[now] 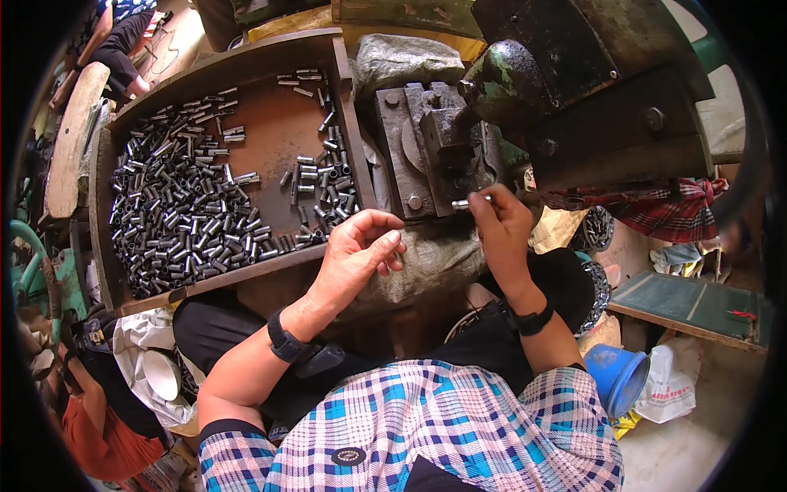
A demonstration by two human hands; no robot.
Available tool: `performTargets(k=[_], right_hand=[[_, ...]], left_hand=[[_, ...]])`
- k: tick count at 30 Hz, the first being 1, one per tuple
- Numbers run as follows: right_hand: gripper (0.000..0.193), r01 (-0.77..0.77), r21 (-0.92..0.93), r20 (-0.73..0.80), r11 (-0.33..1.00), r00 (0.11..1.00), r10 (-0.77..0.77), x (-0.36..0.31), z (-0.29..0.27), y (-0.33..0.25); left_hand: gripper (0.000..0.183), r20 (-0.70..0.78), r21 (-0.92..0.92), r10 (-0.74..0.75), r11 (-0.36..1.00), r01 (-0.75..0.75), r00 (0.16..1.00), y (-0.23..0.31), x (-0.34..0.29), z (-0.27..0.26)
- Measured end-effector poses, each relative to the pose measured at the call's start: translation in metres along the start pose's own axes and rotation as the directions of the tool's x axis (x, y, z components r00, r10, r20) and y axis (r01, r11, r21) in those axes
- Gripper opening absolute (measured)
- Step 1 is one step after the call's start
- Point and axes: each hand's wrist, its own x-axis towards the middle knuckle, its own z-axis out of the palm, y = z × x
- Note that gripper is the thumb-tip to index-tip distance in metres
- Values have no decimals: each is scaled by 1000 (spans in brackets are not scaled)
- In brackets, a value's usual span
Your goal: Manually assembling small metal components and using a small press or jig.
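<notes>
My right hand (502, 230) pinches a short metal tube (461, 203) between thumb and fingers, just in front of the press die (447, 135). Beside the tray's right wall, my left hand (361, 250) is loosely curled, with a gap between thumb and forefinger and nothing visible in it. The wooden tray (351, 123) on the left holds a large heap of short metal tubes (188, 221), and more are scattered along its right side. Above the die hangs the dark, greasy press ram (508, 82). The far fingers of both hands are partly hidden.
A grey cloth-like sheet (426, 262) covers the area below the die. To the right are a blue bucket (615, 377), a white plastic bag (670, 381) and a green board (693, 303). Other people sit at the left, one in an orange top (106, 439).
</notes>
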Motion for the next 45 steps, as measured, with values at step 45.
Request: performTargets(k=[45], right_hand=[[21, 934, -355, 913, -40, 337, -229, 82, 192, -5]], left_hand=[[19, -480, -181, 63, 969, -168, 875, 74, -39, -122]])
